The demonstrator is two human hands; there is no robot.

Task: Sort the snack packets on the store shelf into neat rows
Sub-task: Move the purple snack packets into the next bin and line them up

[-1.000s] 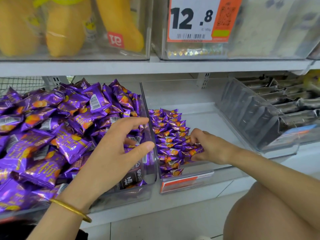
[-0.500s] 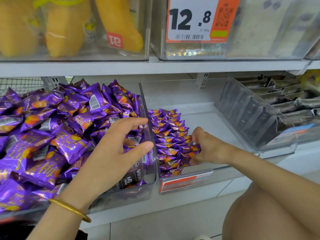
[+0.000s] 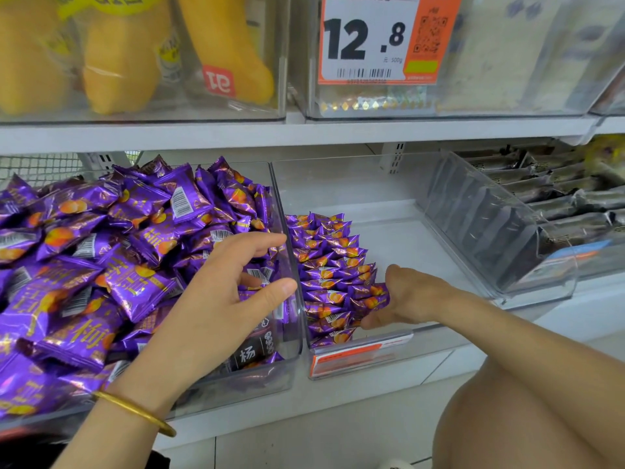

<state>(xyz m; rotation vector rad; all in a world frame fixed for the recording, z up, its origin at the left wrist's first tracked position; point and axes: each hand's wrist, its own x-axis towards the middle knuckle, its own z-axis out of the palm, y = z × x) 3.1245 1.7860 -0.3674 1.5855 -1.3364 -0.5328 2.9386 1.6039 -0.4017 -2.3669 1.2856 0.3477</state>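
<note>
Purple snack packets (image 3: pixel 324 265) stand in tidy overlapping rows along the left wall of a clear middle bin (image 3: pixel 416 238) on the lower shelf. At the near right edge of these rows, the right hand (image 3: pixel 409 296) grasps a small bunch of packets (image 3: pixel 370 296), thumb on top and fingers curled beneath. In the neighbouring left bin (image 3: pixel 293 336), many more of the same purple packets lie in a loose heap (image 3: pixel 101 265). The left hand (image 3: pixel 216 299) hovers above this heap near the dividing wall, fingers spread and relaxed, gripping nothing; a gold bangle (image 3: pixel 135 411) circles its wrist. To the right, a tilted clear bin holds dark packets (image 3: pixel 558 204). On the upper shelf (image 3: pixel 304 130) sit yellow packs (image 3: pixel 118 62) and a price tag (image 3: pixel 378 38) reading 12.8.
</note>
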